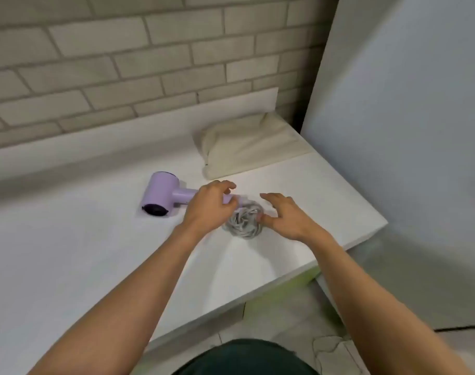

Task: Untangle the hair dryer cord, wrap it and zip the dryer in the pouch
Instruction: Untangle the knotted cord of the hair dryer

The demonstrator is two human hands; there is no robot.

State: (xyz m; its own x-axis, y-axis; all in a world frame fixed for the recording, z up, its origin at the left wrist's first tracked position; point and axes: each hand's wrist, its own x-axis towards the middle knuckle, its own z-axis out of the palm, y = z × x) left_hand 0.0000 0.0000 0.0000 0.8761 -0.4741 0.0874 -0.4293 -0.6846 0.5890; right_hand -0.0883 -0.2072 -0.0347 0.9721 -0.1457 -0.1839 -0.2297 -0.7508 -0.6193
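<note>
Head view is showing me a white countertop [68, 253] running along a grey brick wall [122, 63]. A lilac hair dryer [164, 193] is lying on its side on the counter, its dark nozzle end pointing toward me and its handle stretching to the right. I am seeing the left hand [208, 205] hovering over the end of that handle, fingers curled and spread, not clamped on anything I can make out. The grey cord [244, 219] is sitting in a tangled bundle on the counter just beside the handle, between the two hands. The right hand [283, 215] is lying open with fingers apart, its thumb touching the right edge of the bundle. A cream fabric pouch [247, 144] is resting farther back on the counter, near the wall and apart from the dryer.
</note>
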